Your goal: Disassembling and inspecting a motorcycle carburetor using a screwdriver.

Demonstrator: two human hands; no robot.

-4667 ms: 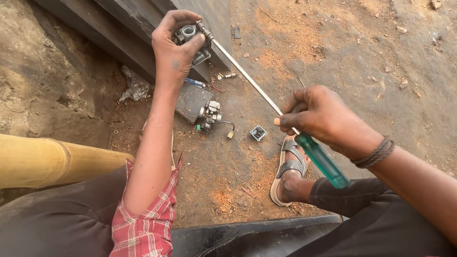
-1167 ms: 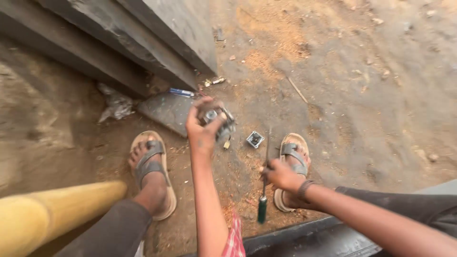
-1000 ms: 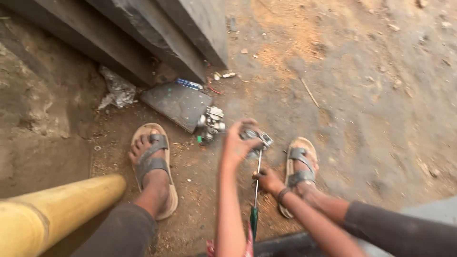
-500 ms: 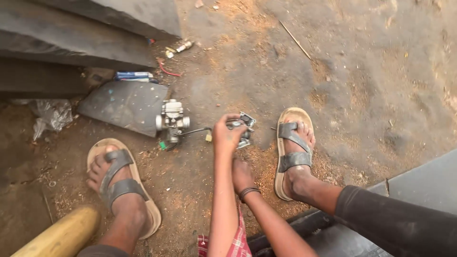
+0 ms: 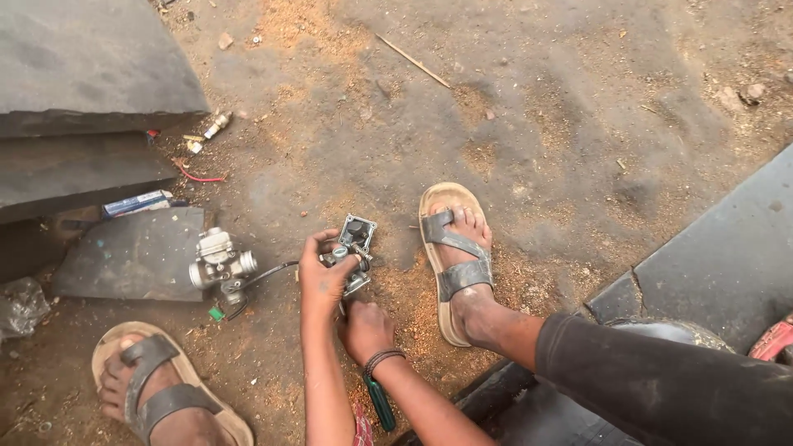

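Looking straight down at bare dirt ground (image 5: 537, 107) here. The left hand (image 5: 324, 277) has its fingers wrapped around a small grey metal carburettor body (image 5: 351, 248), held low, just above the dirt between the two feet. The square open chamber on top of that part faces up; it looks dark inside and I can't tell if anything sits in it.

The right hand (image 5: 365, 329) is right underneath, fingers clenched around a green-handled screwdriver (image 5: 381, 402). The handle pokes down past the wrist, and the shaft is hidden behind the hands.

A second silver carburettor with a thin black cable (image 5: 221, 263) lies just left of the hands, at the edge of a flat dark grey stone slab (image 5: 132, 252). A small blue and white box (image 5: 136, 202) sits at the slab's back edge, up against big grey stone blocks (image 5: 83, 99). A bit of red wire (image 5: 198, 175) and a small brass-coloured fitting (image 5: 216, 125) lie in the dirt near those.

Brown sandals on both feet: right sandal (image 5: 453, 256) just beside the hands, left sandal (image 5: 157, 392) bottom left.
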